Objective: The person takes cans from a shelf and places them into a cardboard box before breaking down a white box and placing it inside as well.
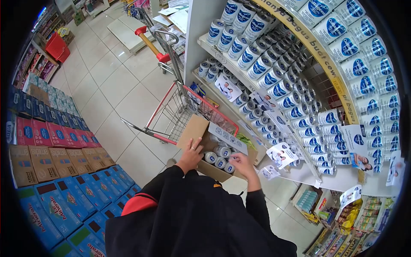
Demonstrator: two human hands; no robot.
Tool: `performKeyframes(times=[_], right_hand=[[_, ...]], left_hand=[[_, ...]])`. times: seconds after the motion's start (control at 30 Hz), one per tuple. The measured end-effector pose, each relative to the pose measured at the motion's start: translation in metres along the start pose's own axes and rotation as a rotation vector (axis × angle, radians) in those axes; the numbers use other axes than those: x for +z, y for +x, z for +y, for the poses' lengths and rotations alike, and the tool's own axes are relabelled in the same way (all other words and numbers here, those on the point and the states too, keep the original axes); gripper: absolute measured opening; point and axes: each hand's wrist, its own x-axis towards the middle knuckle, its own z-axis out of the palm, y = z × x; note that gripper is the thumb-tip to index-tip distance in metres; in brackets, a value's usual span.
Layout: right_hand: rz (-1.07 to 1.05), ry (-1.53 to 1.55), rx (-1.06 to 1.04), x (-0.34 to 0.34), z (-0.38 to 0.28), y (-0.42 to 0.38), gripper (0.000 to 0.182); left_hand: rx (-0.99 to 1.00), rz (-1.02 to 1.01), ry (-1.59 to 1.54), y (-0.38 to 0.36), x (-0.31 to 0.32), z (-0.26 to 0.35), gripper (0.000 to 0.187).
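Count log. Open cardboard box (192,132): 1. Cans inside it (220,162): at least 4 seen, remainder hidden. Shopping cart (173,112): 1. Shelved cans (258,67): dozens, exact total unresolved. Pink cartons (42,132): at least 5. Brown cartons (45,164): at least 5. Bright blue cartons (55,207): at least 6, edges cut off.

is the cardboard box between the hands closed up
No, the cardboard box stands open, with upright cans showing inside.

"Le Minerale" – blue cartons (53,207); "amidis" – brown cartons (62,162); "Collagen…" – shelf cans (332,28); "bagus", "10.800" – yellow arch (324,63).
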Motion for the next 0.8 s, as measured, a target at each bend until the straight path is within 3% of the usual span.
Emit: performKeyframes(times=[0.07, 0.13, 0.17, 0.23, 0.3, 0.37, 0.5, 0.73, 0.8], right_hand=[[-0.048, -0.038, 0.02, 0.03, 0.009, 0.016, 0.04], [-0.012, -0.295, -0.319, 0.054, 0.005, 0.031, 0.052], [-0.013, -0.294, -0.325, 0.061, 0.003, 0.038, 0.052], [-0.084, -0.401, -0.178, 0.071, 0.0, 0.048, 0.058], [-0.106, -0.503, -0.185, 0.078, 0.002, 0.058, 0.056], [-0.183, -0.595, 0.041, 0.083, -0.007, 0.063, 0.056], [-0.113, -0.775, 0.082, 0.094, -0.021, 0.06, 0.055], [-0.098, -0.68, -0.022, 0.061, -0.028, 0.046, 0.056], [-0.111, -0.366, 0.074, 0.036, -0.04, 0.03, 0.051]], left_hand=[[0.018, 0.121, -0.031, -0.011, 0.007, -0.003, 0.034], [0.008, 0.11, -0.043, -0.019, 0.001, -0.003, 0.041], [-0.002, 0.099, -0.059, -0.022, -0.002, -0.003, 0.048], [0.0, 0.085, -0.07, -0.026, -0.005, -0.004, 0.051], [-0.007, 0.071, -0.081, -0.029, -0.006, -0.007, 0.055], [0.02, 0.085, -0.094, -0.031, -0.004, -0.01, 0.058], [0.028, 0.125, -0.092, -0.034, 0.0, -0.013, 0.061], [0.028, 0.048, -0.112, -0.034, -0.002, -0.015, 0.062], [0.034, 0.045, -0.102, -0.033, -0.001, -0.016, 0.061]])
